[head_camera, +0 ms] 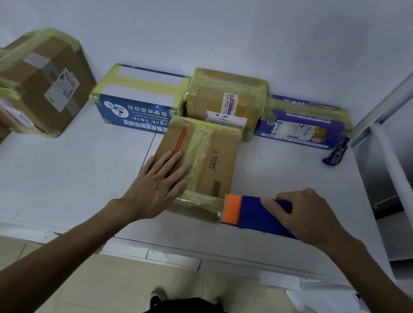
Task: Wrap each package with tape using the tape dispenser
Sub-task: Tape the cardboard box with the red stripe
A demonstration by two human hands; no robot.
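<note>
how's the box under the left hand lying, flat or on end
Flat: the brown box lies broad face down on the white table, printed top up, the left hand resting open on it.

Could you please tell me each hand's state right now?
Left hand: open, flat on the cardboard package.
Right hand: gripping the tape dispenser.

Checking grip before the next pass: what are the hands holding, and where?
The right hand grips the tape dispenser by its blue body, away from the orange end. The left hand holds nothing; it lies flat on the brown package.
</note>
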